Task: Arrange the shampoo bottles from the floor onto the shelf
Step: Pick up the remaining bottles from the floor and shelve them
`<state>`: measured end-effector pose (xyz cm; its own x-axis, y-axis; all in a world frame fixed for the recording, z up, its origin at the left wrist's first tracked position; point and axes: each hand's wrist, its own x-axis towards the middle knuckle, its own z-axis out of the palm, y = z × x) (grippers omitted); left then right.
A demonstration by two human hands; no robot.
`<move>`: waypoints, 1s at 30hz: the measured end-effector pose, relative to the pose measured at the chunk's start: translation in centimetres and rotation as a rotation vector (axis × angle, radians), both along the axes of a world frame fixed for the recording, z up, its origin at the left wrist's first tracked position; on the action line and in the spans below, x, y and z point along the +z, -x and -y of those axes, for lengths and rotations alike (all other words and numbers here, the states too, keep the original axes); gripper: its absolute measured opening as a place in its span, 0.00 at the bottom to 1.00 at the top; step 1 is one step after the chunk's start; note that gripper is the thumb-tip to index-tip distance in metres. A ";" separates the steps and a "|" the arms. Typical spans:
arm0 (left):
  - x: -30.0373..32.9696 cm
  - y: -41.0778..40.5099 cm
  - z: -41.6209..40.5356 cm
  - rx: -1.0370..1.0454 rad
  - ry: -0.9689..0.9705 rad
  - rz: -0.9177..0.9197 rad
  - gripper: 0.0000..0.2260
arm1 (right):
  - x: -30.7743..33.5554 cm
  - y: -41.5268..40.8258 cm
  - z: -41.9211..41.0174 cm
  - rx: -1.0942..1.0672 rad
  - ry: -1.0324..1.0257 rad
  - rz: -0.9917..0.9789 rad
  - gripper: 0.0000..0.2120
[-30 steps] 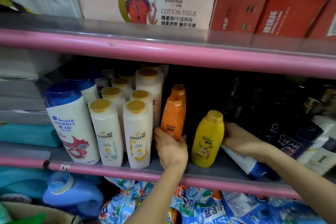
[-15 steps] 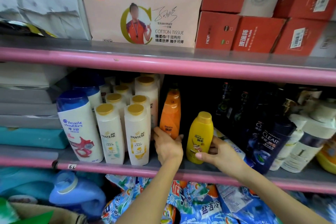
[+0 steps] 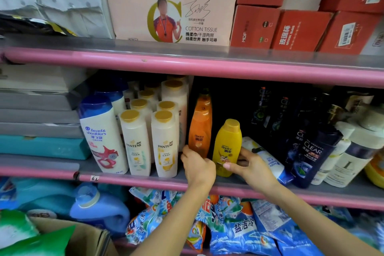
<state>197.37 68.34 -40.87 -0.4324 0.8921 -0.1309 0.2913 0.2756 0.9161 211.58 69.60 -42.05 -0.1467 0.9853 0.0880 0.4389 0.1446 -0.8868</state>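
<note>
Placing step — right hand (image 3: pixel 252 165) pinches yellow bottle (image 3: pixel 226 147) on shelf (image 3: pixel 133 181); left hand (image 3: pixel 198 167) curls round orange bottle (image 3: pixel 200 131). Next, prob. — square both w/ the row.

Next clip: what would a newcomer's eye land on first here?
Two hands meet at mid-shelf: the left hand holds the base of the orange bottle, and the right hand grips the yellow bottle standing beside it. To their left stand gold-capped Pantene bottles; behind the right hand a white bottle lies tipped over.
</note>
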 end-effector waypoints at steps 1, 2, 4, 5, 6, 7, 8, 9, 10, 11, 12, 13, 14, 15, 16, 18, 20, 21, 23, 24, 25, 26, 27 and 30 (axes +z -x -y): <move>0.0 0.2 0.6 -0.009 -0.019 0.011 0.26 | -0.1 0.4 0.1 0.008 0.001 -0.012 0.17; -0.1 0.5 1.1 -0.026 -0.038 0.021 0.26 | -0.1 0.8 0.2 0.014 -0.002 -0.019 0.18; -0.4 1.0 2.2 -0.079 -0.057 0.046 0.25 | -0.2 1.7 0.3 0.027 -0.010 -0.034 0.18; -0.4 1.4 2.6 -0.103 -0.060 0.059 0.24 | -0.3 2.2 0.4 0.035 -0.012 -0.042 0.18; -0.5 1.7 2.9 -0.122 -0.064 0.071 0.23 | -0.3 2.6 0.5 0.041 -0.014 -0.048 0.19; -0.5 2.0 3.1 -0.134 -0.071 0.084 0.21 | -0.3 3.1 0.6 0.047 -0.017 -0.049 0.19; -0.6 2.3 3.3 -0.143 -0.080 0.095 0.19 | -0.3 3.5 0.6 0.054 -0.021 -0.046 0.19; -0.6 2.5 3.4 -0.151 -0.086 0.101 0.17 | -0.3 3.9 0.6 0.063 -0.023 -0.043 0.19; -0.6 2.8 3.5 -0.159 -0.092 0.101 0.15 | -0.3 4.2 0.6 0.070 -0.024 -0.043 0.19; -0.6 3.0 3.6 -0.165 -0.095 0.100 0.15 | -0.4 4.5 0.6 0.074 -0.025 -0.043 0.19; -0.6 3.2 3.6 -0.169 -0.097 0.100 0.15 | -0.4 4.7 0.6 0.076 -0.028 -0.043 0.19; -0.6 3.3 3.6 -0.172 -0.096 0.098 0.15 | -0.4 4.9 0.6 0.077 -0.032 -0.041 0.19; -0.6 3.5 3.7 -0.176 -0.094 0.095 0.15 | -0.5 5.0 0.6 0.077 -0.035 -0.039 0.19; -0.6 3.5 3.7 -0.180 -0.091 0.093 0.15 | -0.5 5.1 0.6 0.078 -0.036 -0.038 0.19; -0.6 3.6 3.8 -0.183 -0.091 0.093 0.15 | -0.5 5.2 0.6 0.077 -0.037 -0.038 0.19; -0.5 3.7 3.8 -0.192 -0.098 0.096 0.15 | -0.6 5.3 0.6 0.076 -0.045 -0.036 0.19; -0.5 3.8 3.9 -0.205 -0.104 0.095 0.15 | -0.7 5.4 0.7 0.074 -0.054 -0.031 0.18; -0.5 3.9 3.9 -0.212 -0.107 0.097 0.15 | -0.7 5.4 0.7 0.073 -0.056 -0.026 0.18; -0.4 4.0 3.9 -0.220 -0.113 0.106 0.14 | -0.8 5.5 0.7 0.069 -0.057 -0.016 0.18; -0.4 4.0 3.9 -0.224 -0.114 0.109 0.15 | -0.8 5.5 0.7 0.065 -0.057 -0.017 0.18; -0.3 4.0 3.9 -0.230 -0.112 0.109 0.15 | -0.9 5.6 0.7 0.060 -0.059 -0.019 0.18; -0.1 4.0 3.9 -0.235 -0.110 0.108 0.15 | -0.9 5.7 0.6 0.055 -0.061 -0.020 0.18; 0.0 4.0 3.9 -0.237 -0.107 0.106 0.15 | -0.9 5.7 0.6 0.050 -0.063 -0.016 0.18; 0.1 3.9 3.8 -0.225 -0.100 0.083 0.15 | -0.8 5.8 0.4 0.040 -0.072 0.013 0.17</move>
